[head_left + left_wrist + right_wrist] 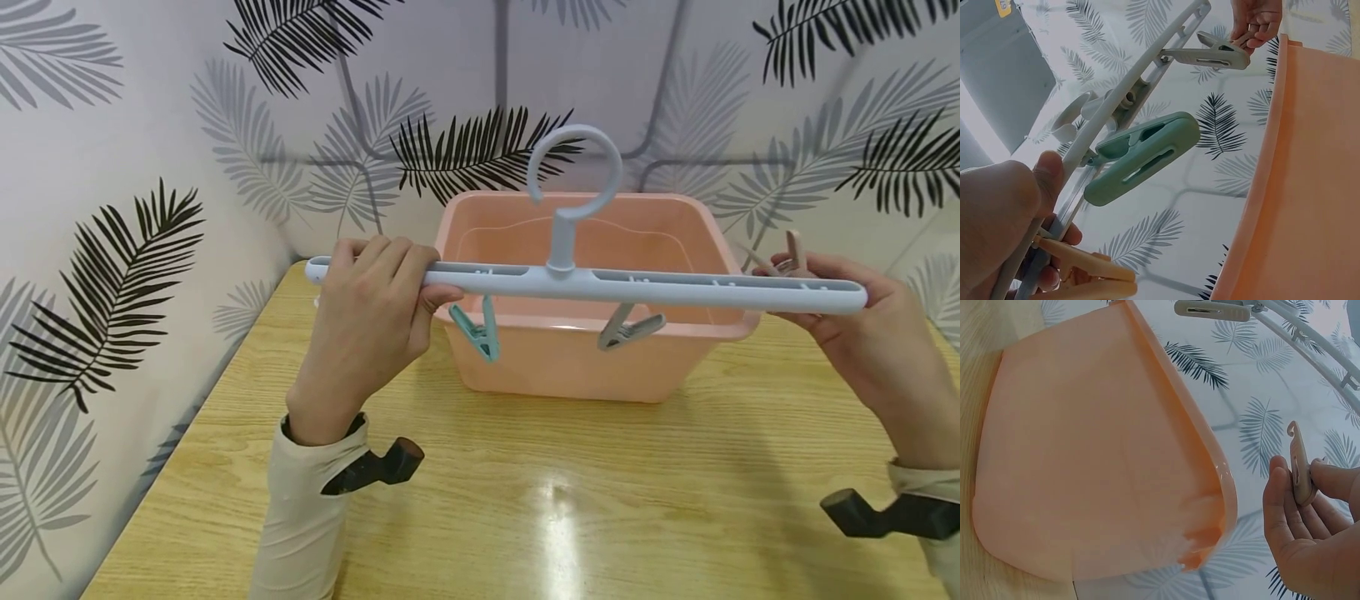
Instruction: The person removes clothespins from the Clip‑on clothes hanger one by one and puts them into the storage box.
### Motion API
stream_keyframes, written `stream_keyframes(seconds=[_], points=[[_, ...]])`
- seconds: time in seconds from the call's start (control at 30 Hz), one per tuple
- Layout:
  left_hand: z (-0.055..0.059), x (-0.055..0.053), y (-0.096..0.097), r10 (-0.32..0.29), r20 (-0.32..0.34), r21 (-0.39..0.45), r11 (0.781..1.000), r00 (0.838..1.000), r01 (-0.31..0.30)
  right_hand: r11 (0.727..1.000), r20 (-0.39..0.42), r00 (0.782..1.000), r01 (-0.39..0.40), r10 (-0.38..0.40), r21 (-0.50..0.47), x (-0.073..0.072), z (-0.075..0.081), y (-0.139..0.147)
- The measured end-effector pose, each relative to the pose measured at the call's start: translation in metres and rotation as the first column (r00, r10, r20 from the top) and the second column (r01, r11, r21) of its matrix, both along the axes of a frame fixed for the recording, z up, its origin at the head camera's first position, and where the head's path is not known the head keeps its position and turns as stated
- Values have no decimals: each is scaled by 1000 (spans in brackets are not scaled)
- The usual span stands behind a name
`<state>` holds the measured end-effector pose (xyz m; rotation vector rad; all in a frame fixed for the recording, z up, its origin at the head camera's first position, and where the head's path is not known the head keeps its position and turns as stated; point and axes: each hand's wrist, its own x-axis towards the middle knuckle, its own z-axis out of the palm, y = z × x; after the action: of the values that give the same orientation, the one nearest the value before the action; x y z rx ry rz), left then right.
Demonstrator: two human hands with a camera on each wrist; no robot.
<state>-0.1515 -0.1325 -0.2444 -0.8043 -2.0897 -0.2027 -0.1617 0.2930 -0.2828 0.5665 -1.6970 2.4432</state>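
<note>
A pale grey-blue hanger (495,282) with a round hook is held level above the table. My left hand (375,304) grips its bar near the left end. From the bar hang a green clip (1147,156) and a grey-beige clip (1222,59). A peach clip (1094,262) hangs close beside my left fingers. Near the bar's right end, my right hand (870,342) pinches a loose pinkish-beige clip (1299,465) between thumb and fingers. That clip has a small hook at its tip and is apart from the bar in the right wrist view.
Behind and below the hanger, a peach plastic tub (562,362) stands on the wood-grain table (480,500). Its inside is partly hidden by the bar. A leaf-patterned sheet (135,250) covers the wall at the back and left.
</note>
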Motion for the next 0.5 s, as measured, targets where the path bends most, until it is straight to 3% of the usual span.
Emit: stream_keyframes(seconds=[0.33,0.5], points=[[0,0,1,-8,16,-9,1000,1000,8,989,30,997,70,-75,129,-9,6,4],[0,2,1,-22,44,-28,999,999,23,967,79,990,98,-119,234,-13,11,3]])
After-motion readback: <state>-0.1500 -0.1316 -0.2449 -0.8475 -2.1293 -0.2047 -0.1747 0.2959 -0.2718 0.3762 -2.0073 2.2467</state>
